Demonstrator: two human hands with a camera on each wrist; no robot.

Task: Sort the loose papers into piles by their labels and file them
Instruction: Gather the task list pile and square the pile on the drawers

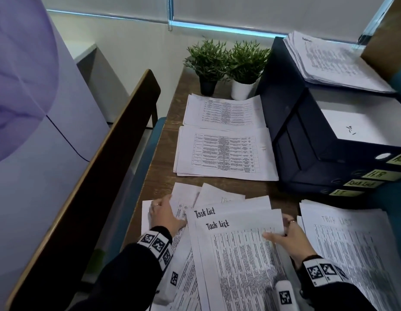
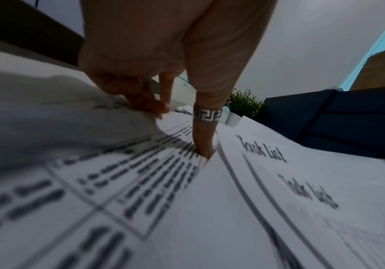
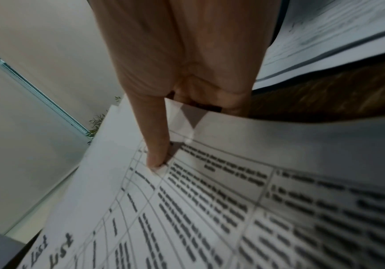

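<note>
A loose heap of printed sheets [image 1: 186,248] lies at the table's near edge. Its two top sheets are headed "Task List". My right hand [image 1: 289,234] pinches the right edge of the upper Task List sheet [image 1: 240,254], thumb [image 3: 156,145] on top and fingers beneath; that edge is raised off the table. My left hand [image 1: 165,212] rests on the heap's left side. Its ringed finger [image 2: 206,142] presses straight down beside the Task List sheets [image 2: 301,182], and the other fingers [image 2: 145,102] touch a curled sheet.
A Task List pile [image 1: 352,243] lies to the right, and two more piles [image 1: 224,153] [image 1: 224,111] lie further back. Dark binders [image 1: 318,153] labelled HR, Task List and IT are stacked at the right, with papers [image 1: 329,61] on top. Two potted plants [image 1: 226,63] stand behind. A chair back [image 1: 94,176] is at the left.
</note>
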